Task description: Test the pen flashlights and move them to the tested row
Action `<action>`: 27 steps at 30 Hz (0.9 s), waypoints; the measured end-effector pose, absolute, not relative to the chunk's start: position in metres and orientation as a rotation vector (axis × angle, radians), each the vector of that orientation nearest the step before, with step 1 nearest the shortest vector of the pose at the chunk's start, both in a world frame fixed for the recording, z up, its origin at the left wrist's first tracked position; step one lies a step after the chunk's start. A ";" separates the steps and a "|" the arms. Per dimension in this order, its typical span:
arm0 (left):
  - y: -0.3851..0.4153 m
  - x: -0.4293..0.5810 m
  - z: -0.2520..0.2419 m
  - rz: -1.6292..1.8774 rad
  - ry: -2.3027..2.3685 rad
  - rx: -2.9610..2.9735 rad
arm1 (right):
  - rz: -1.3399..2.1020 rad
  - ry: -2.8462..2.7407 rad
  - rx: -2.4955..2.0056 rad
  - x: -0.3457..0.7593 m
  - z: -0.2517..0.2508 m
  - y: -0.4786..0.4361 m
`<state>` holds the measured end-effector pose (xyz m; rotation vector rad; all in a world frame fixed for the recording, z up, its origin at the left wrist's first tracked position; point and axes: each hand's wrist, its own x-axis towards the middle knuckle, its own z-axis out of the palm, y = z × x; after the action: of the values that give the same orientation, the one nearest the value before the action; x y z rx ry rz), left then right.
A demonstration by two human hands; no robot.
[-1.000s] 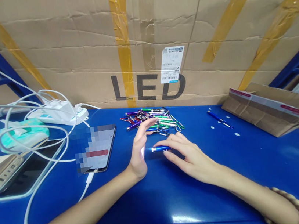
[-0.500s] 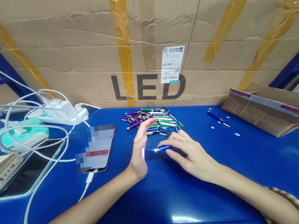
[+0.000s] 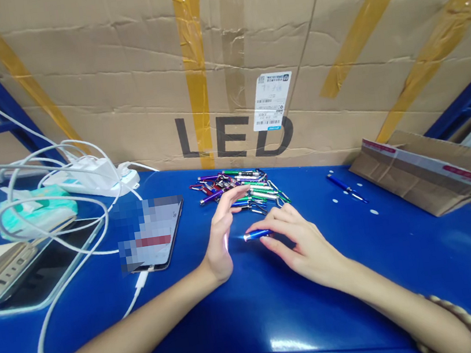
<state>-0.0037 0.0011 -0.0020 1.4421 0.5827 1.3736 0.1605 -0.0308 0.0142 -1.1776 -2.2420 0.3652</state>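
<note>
Between the fingers of my right hand (image 3: 299, 237) is a small blue flashlight (image 3: 257, 234), its tip lit and pointing left. My left hand (image 3: 221, 231) stands upright with its fingers stretched out and its palm turned toward the light. A glow falls on that palm, and nothing is held there. A gap separates the flashlight from the palm. Just beyond both hands lies a pile of small metallic flashlights (image 3: 258, 186) in purple, red, green and blue, several with carabiner clips. My left fingers hide part of the pile.
On the blue table (image 3: 222, 330), a phone (image 3: 168, 232) on a cable, another phone (image 3: 51, 272), a tissue pack (image 3: 42, 209) and a power strip (image 3: 99, 178) lie left. At right are a blue flashlight (image 3: 342, 185), white discs and an open cardboard box (image 3: 420, 180). A large carton (image 3: 126, 86) stands behind.
</note>
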 end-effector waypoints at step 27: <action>0.000 -0.002 -0.001 1.367 0.589 1.394 | 0.306 -2.279 -1.233 0.161 0.012 -0.030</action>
<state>-0.0025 -0.0004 -0.0007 1.3935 0.5887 1.3669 0.1607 -0.0300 0.0122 -1.2333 -2.2794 0.3064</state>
